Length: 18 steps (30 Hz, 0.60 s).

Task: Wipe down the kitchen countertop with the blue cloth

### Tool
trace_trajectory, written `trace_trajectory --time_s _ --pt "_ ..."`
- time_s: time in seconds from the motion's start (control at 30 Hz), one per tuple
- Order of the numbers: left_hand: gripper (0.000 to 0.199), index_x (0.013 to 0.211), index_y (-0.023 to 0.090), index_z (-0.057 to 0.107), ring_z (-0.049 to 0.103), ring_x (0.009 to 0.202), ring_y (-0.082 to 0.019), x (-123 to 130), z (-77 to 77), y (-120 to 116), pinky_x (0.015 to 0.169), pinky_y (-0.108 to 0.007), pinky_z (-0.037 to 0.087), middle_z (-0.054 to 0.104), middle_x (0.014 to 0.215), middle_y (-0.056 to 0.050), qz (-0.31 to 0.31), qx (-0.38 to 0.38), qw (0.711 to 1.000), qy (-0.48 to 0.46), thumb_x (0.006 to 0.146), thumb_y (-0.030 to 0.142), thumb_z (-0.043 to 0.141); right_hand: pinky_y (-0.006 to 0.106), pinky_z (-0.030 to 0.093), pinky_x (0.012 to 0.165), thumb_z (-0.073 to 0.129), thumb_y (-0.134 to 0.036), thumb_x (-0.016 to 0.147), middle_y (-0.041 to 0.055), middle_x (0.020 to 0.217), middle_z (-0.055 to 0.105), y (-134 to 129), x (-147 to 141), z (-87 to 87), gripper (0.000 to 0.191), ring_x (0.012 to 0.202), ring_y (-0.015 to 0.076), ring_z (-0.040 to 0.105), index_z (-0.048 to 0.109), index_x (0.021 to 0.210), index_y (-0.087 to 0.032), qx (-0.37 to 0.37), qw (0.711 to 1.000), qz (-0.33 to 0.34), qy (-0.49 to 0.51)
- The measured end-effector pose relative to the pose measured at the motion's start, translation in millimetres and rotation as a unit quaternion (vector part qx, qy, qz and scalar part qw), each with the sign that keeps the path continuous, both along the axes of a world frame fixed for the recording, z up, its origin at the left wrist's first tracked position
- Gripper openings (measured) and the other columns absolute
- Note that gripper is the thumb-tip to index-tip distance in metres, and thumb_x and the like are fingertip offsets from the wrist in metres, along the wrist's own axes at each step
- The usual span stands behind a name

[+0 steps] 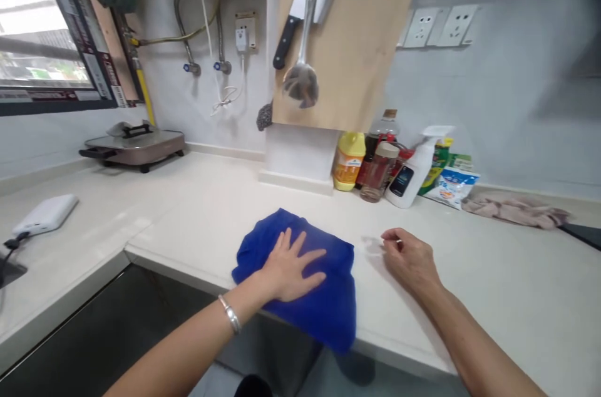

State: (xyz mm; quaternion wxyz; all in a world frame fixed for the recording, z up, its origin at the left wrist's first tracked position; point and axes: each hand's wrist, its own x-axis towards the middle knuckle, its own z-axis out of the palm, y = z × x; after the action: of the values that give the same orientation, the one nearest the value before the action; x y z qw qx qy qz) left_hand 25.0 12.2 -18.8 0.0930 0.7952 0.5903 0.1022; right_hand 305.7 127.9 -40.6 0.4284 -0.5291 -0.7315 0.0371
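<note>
A blue cloth (331, 312) lies spread on the white countertop (197, 209), and its near corner hangs over the front edge. My left hand (293, 268) rests flat on the cloth with the fingers spread; a silver bracelet (230, 315) circles that wrist. To the right of the cloth and apart from it, my right hand (413, 259) is at the countertop with its fingers curled in. A small pale band shows at one of its fingers. I see nothing held in the right hand, though its palm side is hidden.
Along the wall stand a yellow bottle (350, 162), a brown-tinted jar (379, 175), a white spray bottle (413, 175) and packets (451, 187). A crumpled cloth (516, 210) lies farther right. An electric pan (136, 146) occupies the back left corner. A ladle (301, 81) and knife (285, 43) hang above.
</note>
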Motion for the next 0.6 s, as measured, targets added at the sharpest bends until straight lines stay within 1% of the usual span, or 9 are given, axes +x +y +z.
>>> trace_trajectory --time_s 0.13,0.33,0.47,0.6 --pt "0.066 0.143 0.046 0.032 -0.001 0.144 -0.038 -59 1.2 -3 0.116 -0.059 0.006 0.012 0.159 0.001 0.05 0.0 0.999 0.015 0.084 0.075 0.023 0.03 0.043 0.06 0.047 -0.042 0.074 0.0026 0.067 0.066 2 2 -1.3 0.028 0.053 0.0177 0.056 0.064 0.079 -0.022 -0.011 0.999 0.022 -0.025" --pt "0.068 0.143 0.045 0.031 0.0 0.145 -0.036 -153 3.6 -14 0.117 -0.054 0.007 0.013 0.159 -0.001 0.156 -0.002 0.987 0.038 0.083 0.076 0.022 0.032 0.043 0.055 0.047 -0.05 0.071 0.0018 0.062 0.064 4 5 -5.3 0.034 0.049 0.0185 0.054 0.066 0.08 -0.023 -0.034 0.998 0.022 -0.046" --pt "0.069 0.143 0.044 0.031 0.005 0.145 -0.033 -206 0.1 -20 0.117 -0.049 0.008 0.015 0.159 0.0 0.203 0.005 0.977 0.063 0.083 0.076 0.02 0.033 0.043 0.053 0.047 -0.056 0.067 0.0013 0.059 0.063 3 6 -4.6 0.04 0.048 0.0196 0.054 0.066 0.079 -0.023 -0.067 0.996 0.013 -0.048" --pt "0.07 0.144 0.042 0.031 0.007 0.145 -0.034 -254 -1.3 -24 0.116 -0.049 0.009 0.017 0.158 -0.001 0.25 0.007 0.965 0.076 0.083 0.075 0.021 0.034 0.042 0.053 0.046 -0.058 0.064 0.0 0.055 0.061 -1 2 -0.7 0.042 0.045 0.0191 0.052 0.065 0.078 -0.023 -0.089 0.995 -0.008 -0.046"
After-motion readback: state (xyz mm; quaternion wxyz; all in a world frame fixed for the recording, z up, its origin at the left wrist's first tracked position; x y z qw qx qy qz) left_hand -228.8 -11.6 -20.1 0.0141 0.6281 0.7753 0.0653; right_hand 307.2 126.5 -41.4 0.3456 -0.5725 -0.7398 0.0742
